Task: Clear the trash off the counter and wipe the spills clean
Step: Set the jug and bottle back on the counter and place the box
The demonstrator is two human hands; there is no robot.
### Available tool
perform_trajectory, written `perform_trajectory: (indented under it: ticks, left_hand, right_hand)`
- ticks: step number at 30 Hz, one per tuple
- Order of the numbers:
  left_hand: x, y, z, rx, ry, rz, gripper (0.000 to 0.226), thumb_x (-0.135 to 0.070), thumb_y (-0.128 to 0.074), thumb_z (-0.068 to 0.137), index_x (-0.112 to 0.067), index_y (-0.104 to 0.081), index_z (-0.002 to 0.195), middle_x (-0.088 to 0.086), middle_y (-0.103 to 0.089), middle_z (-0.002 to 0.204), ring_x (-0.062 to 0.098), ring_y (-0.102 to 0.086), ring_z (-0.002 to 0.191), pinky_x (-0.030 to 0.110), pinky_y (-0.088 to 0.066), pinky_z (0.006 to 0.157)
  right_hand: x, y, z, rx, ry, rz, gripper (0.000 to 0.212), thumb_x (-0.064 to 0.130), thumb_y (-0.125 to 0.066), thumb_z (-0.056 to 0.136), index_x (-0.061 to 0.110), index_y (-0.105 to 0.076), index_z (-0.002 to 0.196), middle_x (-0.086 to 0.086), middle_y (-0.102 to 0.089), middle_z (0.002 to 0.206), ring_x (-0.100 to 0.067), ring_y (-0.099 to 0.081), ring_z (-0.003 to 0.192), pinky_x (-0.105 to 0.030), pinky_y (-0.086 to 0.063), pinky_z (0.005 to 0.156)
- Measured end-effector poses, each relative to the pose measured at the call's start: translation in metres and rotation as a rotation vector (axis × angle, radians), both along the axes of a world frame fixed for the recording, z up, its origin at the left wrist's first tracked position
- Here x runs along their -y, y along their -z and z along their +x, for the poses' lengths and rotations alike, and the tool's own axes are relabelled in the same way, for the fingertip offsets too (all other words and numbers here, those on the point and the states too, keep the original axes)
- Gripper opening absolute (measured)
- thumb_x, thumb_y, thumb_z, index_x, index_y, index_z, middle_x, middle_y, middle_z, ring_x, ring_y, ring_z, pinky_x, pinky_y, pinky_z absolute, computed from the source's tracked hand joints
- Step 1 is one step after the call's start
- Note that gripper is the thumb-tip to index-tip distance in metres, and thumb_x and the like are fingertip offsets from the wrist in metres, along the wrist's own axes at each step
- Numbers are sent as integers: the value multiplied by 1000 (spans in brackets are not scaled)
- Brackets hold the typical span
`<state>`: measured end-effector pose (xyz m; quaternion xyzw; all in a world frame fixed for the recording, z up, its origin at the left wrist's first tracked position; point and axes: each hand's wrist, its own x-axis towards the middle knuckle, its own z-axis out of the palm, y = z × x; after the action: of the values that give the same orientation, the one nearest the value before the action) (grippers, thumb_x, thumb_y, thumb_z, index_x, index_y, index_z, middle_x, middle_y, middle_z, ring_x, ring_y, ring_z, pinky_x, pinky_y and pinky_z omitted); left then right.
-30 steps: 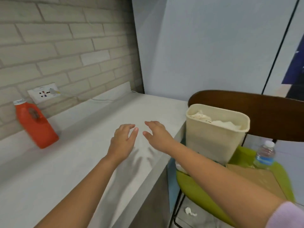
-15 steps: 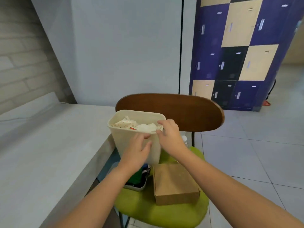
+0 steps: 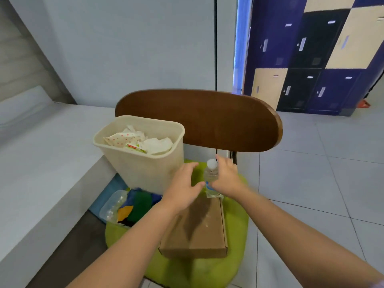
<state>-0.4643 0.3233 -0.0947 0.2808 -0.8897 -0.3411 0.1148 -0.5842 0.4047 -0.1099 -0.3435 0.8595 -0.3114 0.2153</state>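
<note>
Trash (image 3: 143, 142) fills the bin (image 3: 145, 169) on the chair (image 3: 239, 235) beside the table (image 3: 41, 163). Right hand (image 3: 226, 177) curls round the bottle (image 3: 211, 179); left hand (image 3: 182, 188) hovers beside it, fingers relaxed, holding nothing.

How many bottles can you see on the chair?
1. A small clear water bottle with a white cap stands on the green seat, at the far end of the cardboard box, between both hands. Others may be hidden behind the bin.
</note>
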Motion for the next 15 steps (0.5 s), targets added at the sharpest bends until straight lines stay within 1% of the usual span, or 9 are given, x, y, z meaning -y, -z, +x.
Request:
perform_trajectory:
  ticks: [3,6,9,11,13,15]
  left_hand:
    - [0,8,-3,40,-10,-7,61,-25,-64,86,-20,-34,140,-1,-39,143,13,-36,132,29,-30,110]
    - [0,12,-4,57,-35,-13,63,-24,-65,86,-20,-34,140,0,-38,144,14,-35,133,29,-29,110]
    - [0,13,-2,61,-46,-21,63,-22,-65,86,-18,-33,141,0,-37,145,14,-34,134,25,-27,108]
    - [0,13,1,62,-46,-20,64,-21,-65,86,-18,-33,141,1,-36,145,15,-34,134,24,-26,108]
    - [-1,10,4,55,-49,-15,64,-21,-65,86,-17,-33,141,1,-37,145,15,-33,134,22,-25,106]
    - [-2,6,9,38,-50,1,65,-21,-66,85,-18,-33,141,1,-36,145,15,-33,134,19,-22,103]
  right_hand:
    - [5,17,-4,26,-33,3,79,25,-78,72,16,-30,135,-11,-39,134,-31,-39,126,-42,-39,103]
    - [8,24,-5,60,-14,-62,69,16,-79,69,12,-37,123,-13,-48,122,-30,-52,112,-41,-47,91]
    - [7,23,-5,47,-9,-106,59,8,-75,69,9,-40,117,-14,-52,114,-29,-56,103,-34,-46,78]
    - [5,22,-4,18,-21,-121,54,6,-73,70,8,-41,113,-13,-54,110,-29,-57,99,-31,-43,72]
    - [2,21,-1,-1,-28,-144,51,6,-72,71,9,-42,112,-11,-56,106,-26,-58,95,-31,-42,70]
    - [-2,16,3,-33,-32,-172,51,10,-72,73,13,-42,114,-8,-57,107,-25,-58,95,-33,-45,71]
